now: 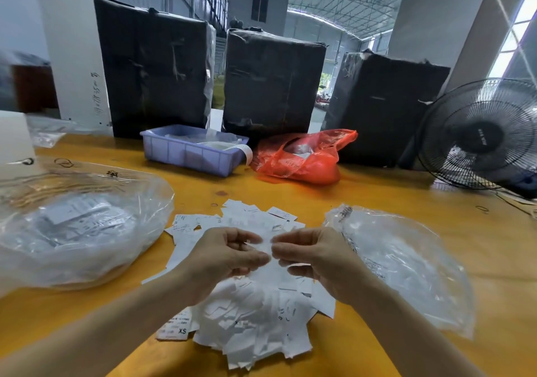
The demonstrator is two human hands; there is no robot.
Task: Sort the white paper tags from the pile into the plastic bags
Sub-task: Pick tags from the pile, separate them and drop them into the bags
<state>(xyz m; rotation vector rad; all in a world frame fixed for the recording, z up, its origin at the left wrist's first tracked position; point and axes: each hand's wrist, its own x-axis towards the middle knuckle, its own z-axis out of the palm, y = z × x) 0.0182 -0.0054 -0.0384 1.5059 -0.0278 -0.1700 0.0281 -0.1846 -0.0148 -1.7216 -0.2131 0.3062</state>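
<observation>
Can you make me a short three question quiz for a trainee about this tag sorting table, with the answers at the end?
1. True or false: the left hand and the right hand are pinching a tag above the pile of white tags.
2. Which lies behind the pile, beside the red plastic bag? A) a purple tray B) a green bucket C) a wooden crate
3. Fill in: the clear bag on the left already holds ____, seen through the plastic.

Key: 1 true; 2 A; 3 tags. The clear bag on the right is too blurred to judge its contents.
</observation>
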